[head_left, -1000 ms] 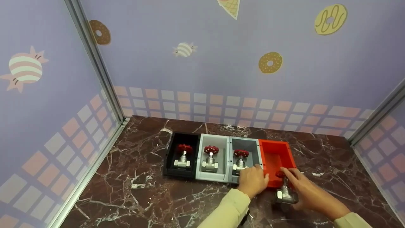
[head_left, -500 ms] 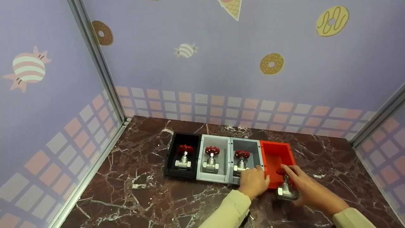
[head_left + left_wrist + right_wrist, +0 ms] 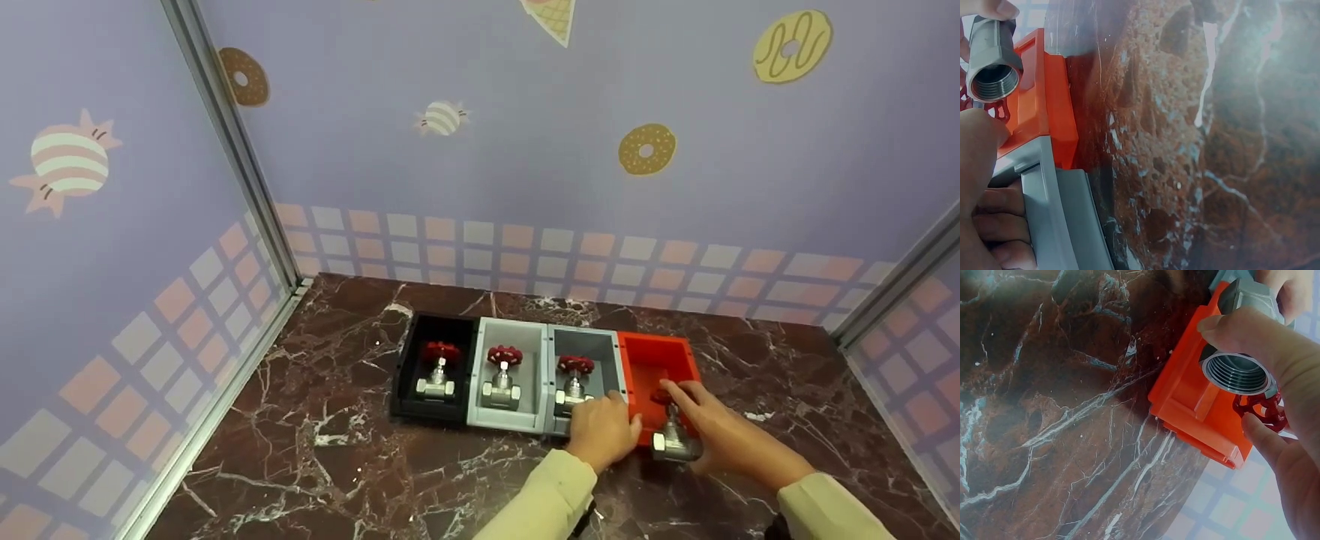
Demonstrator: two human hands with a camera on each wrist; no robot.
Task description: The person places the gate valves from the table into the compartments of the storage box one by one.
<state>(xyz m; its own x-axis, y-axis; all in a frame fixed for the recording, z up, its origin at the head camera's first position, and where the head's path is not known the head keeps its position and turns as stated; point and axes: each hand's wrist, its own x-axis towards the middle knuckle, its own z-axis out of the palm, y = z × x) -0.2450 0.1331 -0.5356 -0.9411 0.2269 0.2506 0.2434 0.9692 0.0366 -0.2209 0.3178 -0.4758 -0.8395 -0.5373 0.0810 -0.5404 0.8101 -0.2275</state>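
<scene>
In the head view my right hand (image 3: pixel 724 433) grips a steel valve (image 3: pixel 674 442) with a red handwheel (image 3: pixel 1266 413). The valve hangs over the front edge of the red bin (image 3: pixel 651 354), handwheel toward the bin. The right wrist view shows my thumb along the threaded body and a finger at the wheel. My left hand (image 3: pixel 602 427) holds the front wall of the blue-grey bin (image 3: pixel 586 341), its fingers curled inside in the left wrist view. In that bin a similar valve (image 3: pixel 573 386) is partly hidden by this hand.
A white bin (image 3: pixel 517 331) and a black bin (image 3: pixel 442 324) continue the row leftward. Valves with red wheels lie in them, one in the white (image 3: pixel 501 386) and one in the black (image 3: pixel 436 382). Patterned walls (image 3: pixel 525 172) enclose the dark marbled tabletop (image 3: pixel 360 457).
My right hand has carried the valve slightly up and away from me, farther over the red bin. The left hand stays at the blue-grey bin.
</scene>
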